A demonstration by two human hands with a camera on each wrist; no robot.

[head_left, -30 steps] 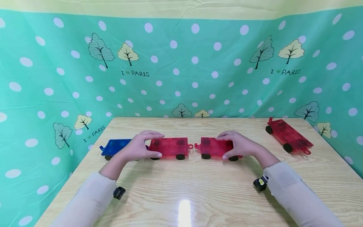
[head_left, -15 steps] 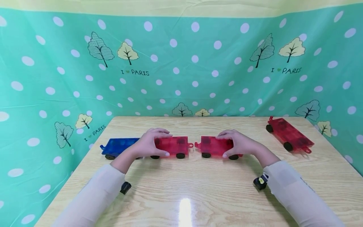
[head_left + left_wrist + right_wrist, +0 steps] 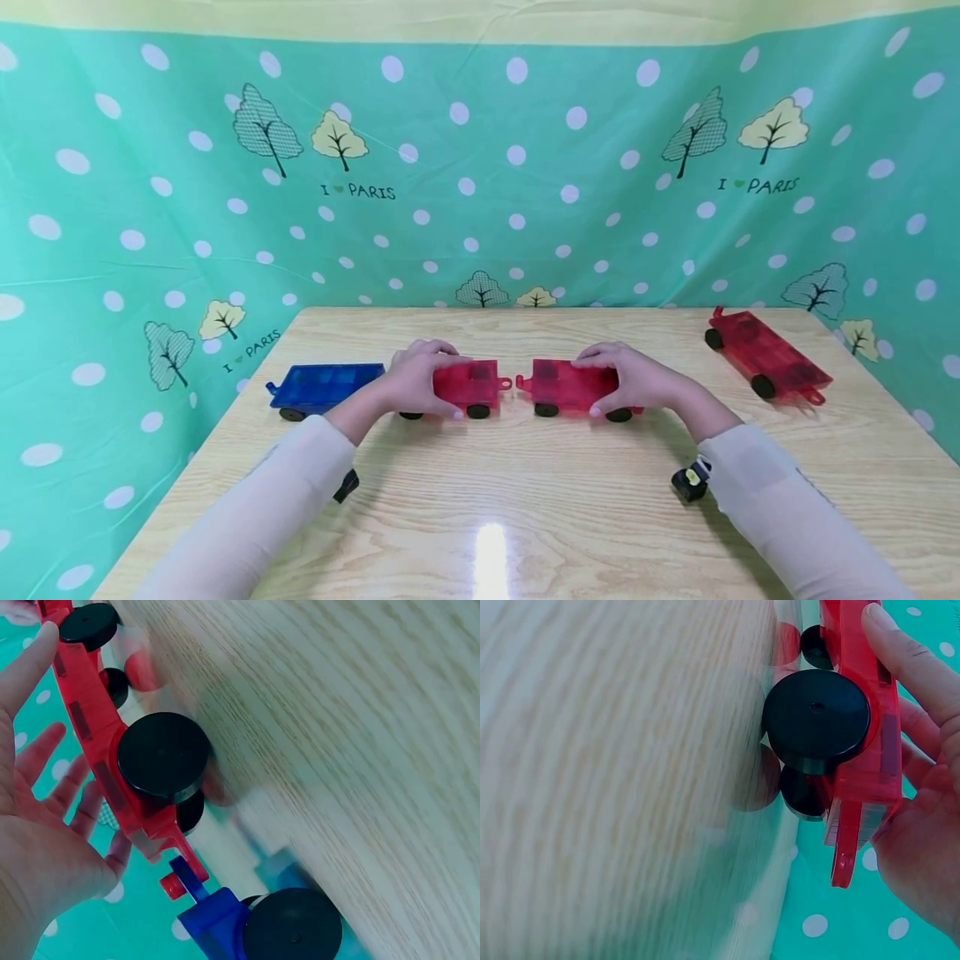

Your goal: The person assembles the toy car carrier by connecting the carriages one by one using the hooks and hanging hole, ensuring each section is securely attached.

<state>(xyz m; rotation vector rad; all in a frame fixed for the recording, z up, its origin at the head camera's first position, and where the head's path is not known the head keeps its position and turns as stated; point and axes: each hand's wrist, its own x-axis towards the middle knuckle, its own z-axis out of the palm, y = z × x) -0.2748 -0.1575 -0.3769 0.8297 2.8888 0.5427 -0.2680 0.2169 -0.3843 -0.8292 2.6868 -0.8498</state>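
My left hand (image 3: 416, 379) holds the middle red toy train car (image 3: 478, 380) across its width, thumb on the near side and fingers at the far side. Behind that car, a blue toy train car (image 3: 322, 385) is joined to it; the left wrist view shows the blue coupling (image 3: 189, 879) around the red peg (image 3: 172, 886). With my right hand (image 3: 637, 379) I grip another red toy train car (image 3: 553, 383), thumb and fingers on opposite sides. The middle car's loop (image 3: 506, 383) faces this car's hook (image 3: 522, 382), a narrow gap between them.
A third red toy train car (image 3: 768, 354) stands at an angle at the back right of the wooden table (image 3: 480, 475). A green dotted cloth (image 3: 480, 192) hangs behind and beside the table. Dark cameras (image 3: 688, 483) sit at both wrists.
My left hand has slid right along the middle red car, uncovering more of the blue car. The cars and my right hand stay in nearly the same places.
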